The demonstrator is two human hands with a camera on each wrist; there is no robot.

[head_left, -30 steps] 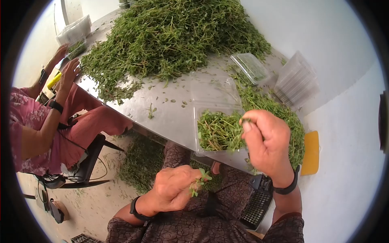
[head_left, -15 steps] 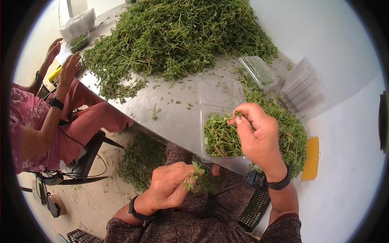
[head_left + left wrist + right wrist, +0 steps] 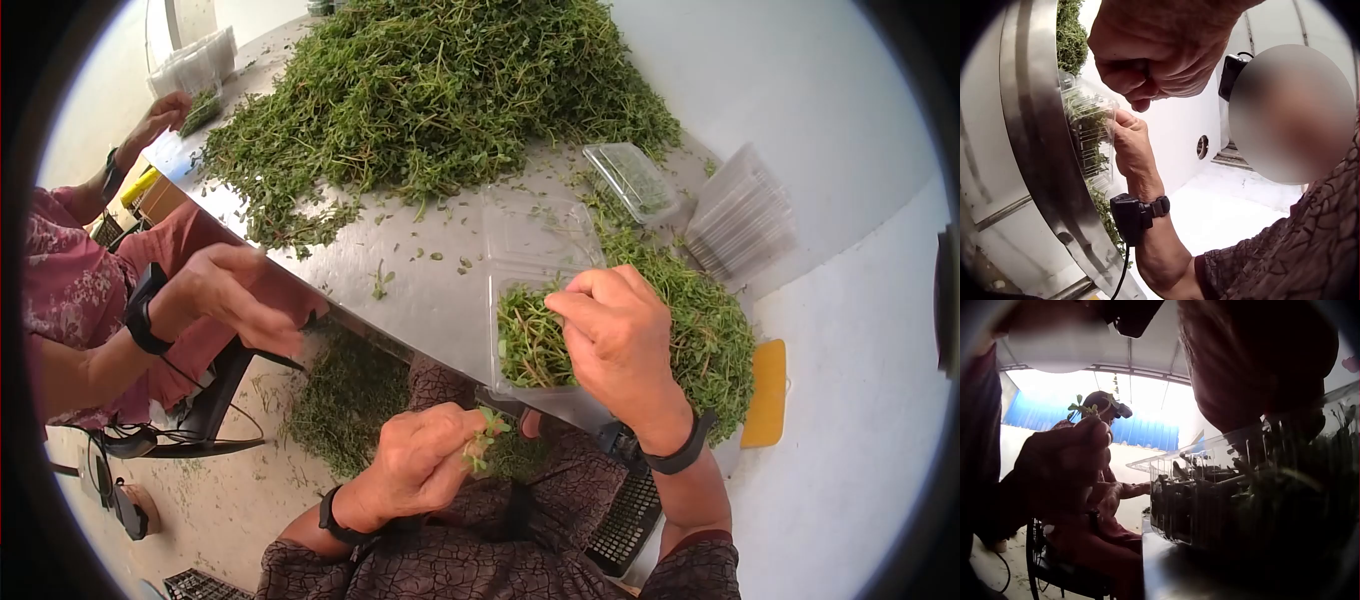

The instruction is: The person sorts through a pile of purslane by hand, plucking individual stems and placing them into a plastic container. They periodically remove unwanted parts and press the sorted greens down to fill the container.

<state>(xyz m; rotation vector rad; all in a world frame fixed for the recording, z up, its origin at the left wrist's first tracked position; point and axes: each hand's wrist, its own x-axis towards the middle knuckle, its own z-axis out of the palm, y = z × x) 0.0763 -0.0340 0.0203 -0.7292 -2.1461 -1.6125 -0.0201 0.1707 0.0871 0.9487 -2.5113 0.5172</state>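
Note:
My left hand (image 3: 468,432) hangs below the table edge over my lap and pinches a small green sprig (image 3: 486,436) that sticks up between thumb and fingers; in the right wrist view the sprig (image 3: 1091,409) shows above the fist. My right hand (image 3: 565,305) is over a clear plastic clamshell (image 3: 500,372) packed with herbs (image 3: 528,345). Its fingers are curled and bunched, with the tips down in the greens at the tray's far edge. From the left wrist view the right hand (image 3: 1127,128) touches the clamshell (image 3: 1088,134) at the steel table rim (image 3: 1029,125).
A big heap of cut herbs (image 3: 440,90) covers the far table, and a smaller heap (image 3: 710,320) lies right of the tray. Another clamshell (image 3: 630,180), a stack of clear trays (image 3: 742,220) and a yellow object (image 3: 766,390) sit at right. A seated person's hand (image 3: 225,295) reaches in at left.
My right hand carried a pinched sprig leftward and down into the clamshell. The left hand kept its sprig nearly still. The other person's near hand dropped from the table to their lap.

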